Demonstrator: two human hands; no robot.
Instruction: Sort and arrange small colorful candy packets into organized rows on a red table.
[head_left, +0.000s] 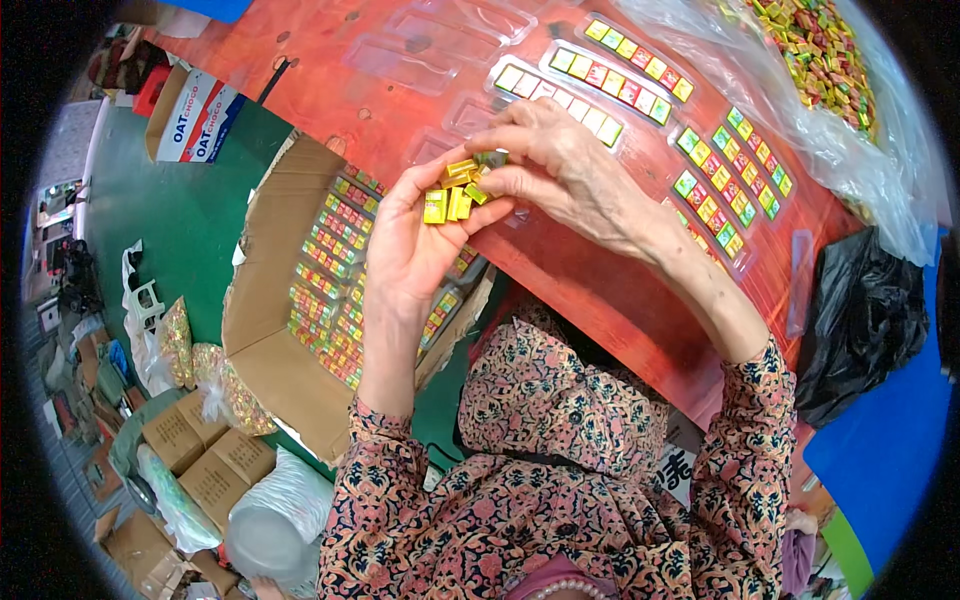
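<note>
I see my left hand (415,235) raised palm-up above the edge of the red wooden table (600,290), fingers curled into a cup that grips a small cluster of yellow foil-wrapped candy cubes (452,195). My right hand (560,165) comes across from the right and meets it; its thumb and forefinger are pinched shut on the top of the same cluster, where one greenish wrapped piece shows. So the cubes sit between both hands, resting on my left fingers and touched from above by my right fingertips.

Beyond the hands, clear plastic trays filled with rows of yellow, red and green cubes (625,75) lie on the table. Below my left hand an open brown cardboard box (270,300) holds more filled trays. A clear plastic bag of loose wrapped candies (820,60) lies at the table's far right.
</note>
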